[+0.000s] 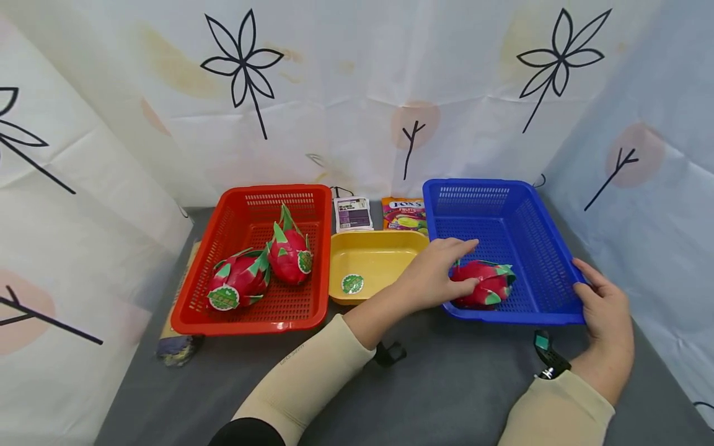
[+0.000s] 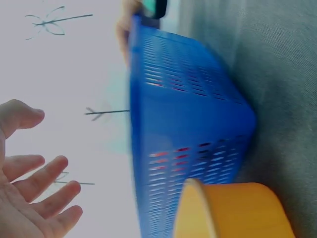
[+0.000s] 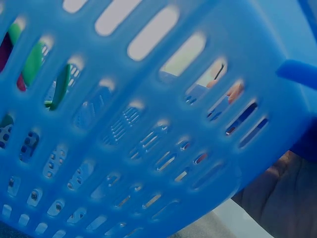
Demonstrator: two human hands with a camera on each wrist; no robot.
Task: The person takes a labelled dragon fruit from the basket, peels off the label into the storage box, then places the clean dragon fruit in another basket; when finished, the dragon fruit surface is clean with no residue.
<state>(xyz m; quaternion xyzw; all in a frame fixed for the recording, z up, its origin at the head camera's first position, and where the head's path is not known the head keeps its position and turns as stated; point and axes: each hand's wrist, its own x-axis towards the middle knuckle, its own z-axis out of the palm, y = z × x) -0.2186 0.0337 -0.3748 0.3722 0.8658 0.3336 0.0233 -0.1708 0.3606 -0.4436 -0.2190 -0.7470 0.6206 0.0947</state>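
The fruit [image 1: 492, 282] lies on its side in the near left part of the blue basket [image 1: 549, 229], which stands on the right of the bench [image 1: 440, 378]. The left hand [image 1: 437, 272] is above this fruit with thumb and fingers spread; the left wrist view shows it higher than the rim and holding nothing. The right hand [image 1: 609, 313] pinches the rim at the right near side, so the basket is probably being steadied. Two more fruits [image 1: 290, 255] lie in the red basket [image 1: 251, 327] on the left, and between the baskets is the yellow tray [image 1: 385, 251] with a sticker [image 1: 352, 284] inside. I judge that the step in hand is the moving of fruit, but I cannot tell if this one is being taken or left. For taking, the next move calls for lowering and closing the left hand; for leaving, for drawing it away over the rim.
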